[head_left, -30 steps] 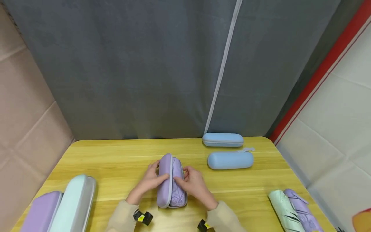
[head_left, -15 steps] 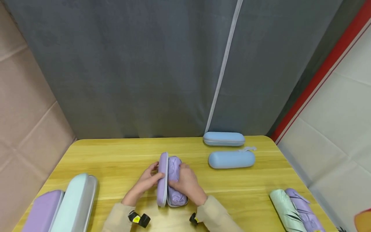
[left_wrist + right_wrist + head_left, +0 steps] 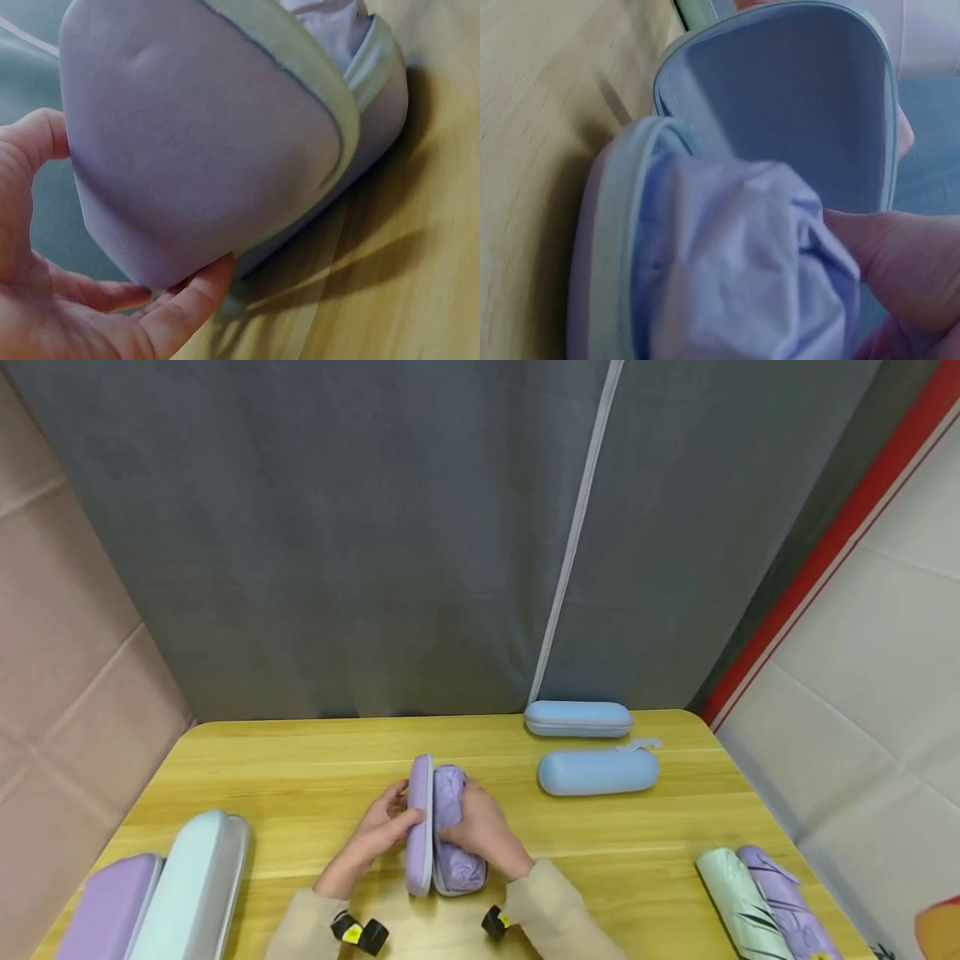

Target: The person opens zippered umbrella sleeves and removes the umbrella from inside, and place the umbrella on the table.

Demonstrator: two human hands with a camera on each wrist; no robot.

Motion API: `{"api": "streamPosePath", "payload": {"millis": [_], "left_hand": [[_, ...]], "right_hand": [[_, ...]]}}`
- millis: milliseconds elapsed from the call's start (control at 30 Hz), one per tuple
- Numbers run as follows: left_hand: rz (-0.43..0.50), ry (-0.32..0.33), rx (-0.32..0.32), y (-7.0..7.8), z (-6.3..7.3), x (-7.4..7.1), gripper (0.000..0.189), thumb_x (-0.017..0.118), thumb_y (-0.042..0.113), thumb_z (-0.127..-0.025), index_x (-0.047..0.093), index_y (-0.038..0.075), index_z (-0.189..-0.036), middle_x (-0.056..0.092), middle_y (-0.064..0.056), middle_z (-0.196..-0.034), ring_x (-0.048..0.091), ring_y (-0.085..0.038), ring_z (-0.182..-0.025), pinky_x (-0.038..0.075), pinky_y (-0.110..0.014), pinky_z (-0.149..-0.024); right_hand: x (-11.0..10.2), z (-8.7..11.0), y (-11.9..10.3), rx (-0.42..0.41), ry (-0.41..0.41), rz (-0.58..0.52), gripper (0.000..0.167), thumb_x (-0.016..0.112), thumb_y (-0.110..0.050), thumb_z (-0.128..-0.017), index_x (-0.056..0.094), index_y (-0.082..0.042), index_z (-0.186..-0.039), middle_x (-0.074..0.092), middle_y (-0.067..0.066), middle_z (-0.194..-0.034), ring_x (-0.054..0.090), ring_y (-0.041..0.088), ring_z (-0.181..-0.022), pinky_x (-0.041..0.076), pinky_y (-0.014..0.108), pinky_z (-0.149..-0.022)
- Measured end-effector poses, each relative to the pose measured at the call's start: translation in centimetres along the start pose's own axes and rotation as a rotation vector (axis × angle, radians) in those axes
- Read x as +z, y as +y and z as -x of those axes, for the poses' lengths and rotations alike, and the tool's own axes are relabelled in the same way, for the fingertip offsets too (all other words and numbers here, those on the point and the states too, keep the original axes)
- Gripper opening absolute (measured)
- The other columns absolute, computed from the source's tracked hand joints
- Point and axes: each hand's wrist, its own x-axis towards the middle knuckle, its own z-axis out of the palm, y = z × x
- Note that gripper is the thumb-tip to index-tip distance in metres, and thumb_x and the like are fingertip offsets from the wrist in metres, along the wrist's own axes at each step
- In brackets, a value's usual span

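A purple zip case stands open in the middle of the table, with its lid tilted up on the left. My left hand holds that lid, thumb on the near face and fingers behind, and the left wrist view shows the same hand around the lid's outer shell. Inside the other half lies a folded purple umbrella. My right hand grips it from above. Up close in the right wrist view, the crumpled umbrella cloth bulges over the case's rim, with my thumb beside it.
Two blue cases, one behind and one nearer, lie at the back right. A mint case and another purple case stand at the front left. Mint and purple folded umbrellas lie front right on the wooden table.
The purple case's lid has swung further up and left. My right hand has moved from the case's right edge onto the umbrella. In the last half second hardly anything has shifted.
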Motion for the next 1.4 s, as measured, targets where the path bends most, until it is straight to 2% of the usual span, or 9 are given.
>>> {"api": "streamPosePath", "payload": {"millis": [200,300,467,533,633,733,867,1100,1400], "left_hand": [[-0.034,0.022,0.008,0.2,0.2,0.4,0.073,0.063,0.012,-0.08,0.028,-0.012,-0.139,0.045,-0.029,-0.124,0.057,-0.028,-0.097,0.051,-0.033,-0.072],[-0.031,0.027,0.004,0.1,0.2,0.4,0.072,0.062,0.012,-0.081,0.027,-0.012,-0.14,0.045,-0.029,-0.124,0.056,-0.029,-0.099,0.051,-0.033,-0.073],[0.001,0.028,-0.003,0.0,0.2,0.3,0.071,0.061,0.012,-0.082,0.027,-0.012,-0.14,0.045,-0.028,-0.123,0.055,-0.028,-0.099,0.052,-0.035,-0.075],[0.014,0.031,-0.005,0.0,0.3,0.3,0.071,0.061,0.012,-0.081,0.028,-0.012,-0.14,0.046,-0.027,-0.122,0.055,-0.026,-0.096,0.051,-0.033,-0.075],[0.027,0.043,0.0,0.0,0.4,0.2,0.071,0.062,0.011,-0.08,0.029,-0.012,-0.139,0.046,-0.027,-0.121,0.055,-0.024,-0.093,0.05,-0.031,-0.074],[0.035,0.064,0.001,-0.1,0.6,-0.1,0.07,0.061,0.01,-0.08,0.03,-0.011,-0.139,0.046,-0.027,-0.122,0.055,-0.024,-0.094,0.049,-0.03,-0.074],[0.038,0.082,-0.006,-0.2,0.8,-1.0,0.069,0.06,0.01,-0.081,0.03,-0.01,-0.14,0.045,-0.027,-0.125,0.055,-0.026,-0.098,0.05,-0.031,-0.076],[0.016,0.08,-0.027,-0.5,2.0,-3.2,0.069,0.06,0.011,-0.083,0.028,-0.009,-0.141,0.043,-0.028,-0.128,0.054,-0.028,-0.104,0.05,-0.033,-0.079],[-0.136,0.129,-0.049,-1.1,4.0,-6.7,0.068,0.059,0.013,-0.085,0.027,-0.012,-0.14,0.042,-0.03,-0.129,0.056,-0.029,-0.102,0.051,-0.029,-0.075]], "right_hand": [[0.6,0.1,-0.9,0.027,0.036,0.142,0.068,0.081,-0.025,-0.061,0.049,0.012,-0.107,0.059,0.02,-0.085,0.06,0.032,-0.076,0.051,0.043,-0.063],[0.9,0.0,-0.9,0.044,0.05,0.139,0.072,0.082,-0.026,-0.06,0.048,0.013,-0.11,0.059,0.021,-0.087,0.06,0.034,-0.078,0.05,0.044,-0.064],[0.5,-0.1,-0.1,0.045,0.0,-0.025,0.083,0.084,-0.021,-0.061,0.042,0.015,-0.124,0.059,0.022,-0.101,0.059,0.032,-0.088,0.05,0.044,-0.074],[0.1,-0.3,0.3,0.065,-0.029,-0.104,0.083,0.083,-0.018,-0.061,0.041,0.013,-0.126,0.059,0.022,-0.105,0.059,0.031,-0.091,0.05,0.044,-0.078],[-0.6,-0.3,0.8,0.098,-0.062,-0.228,0.079,0.079,-0.014,-0.063,0.04,0.011,-0.127,0.059,0.021,-0.104,0.059,0.028,-0.089,0.051,0.041,-0.077],[-1.6,-0.1,1.1,0.101,-0.06,-0.357,0.073,0.075,-0.01,-0.063,0.041,0.01,-0.125,0.059,0.018,-0.097,0.059,0.024,-0.082,0.052,0.037,-0.071],[-3.0,0.8,1.4,0.09,-0.043,-0.46,0.072,0.073,-0.009,-0.063,0.042,0.009,-0.125,0.055,0.015,-0.091,0.056,0.02,-0.076,0.051,0.032,-0.065],[-4.7,2.9,2.5,0.082,-0.029,-0.48,0.072,0.071,-0.003,-0.063,0.039,0.011,-0.126,0.056,0.013,-0.09,0.055,0.018,-0.077,0.051,0.03,-0.066],[-6.5,5.7,5.8,0.105,0.002,-0.481,0.07,0.071,-0.001,-0.064,0.04,0.01,-0.126,0.058,0.009,-0.087,0.056,0.015,-0.074,0.05,0.027,-0.064]]}}
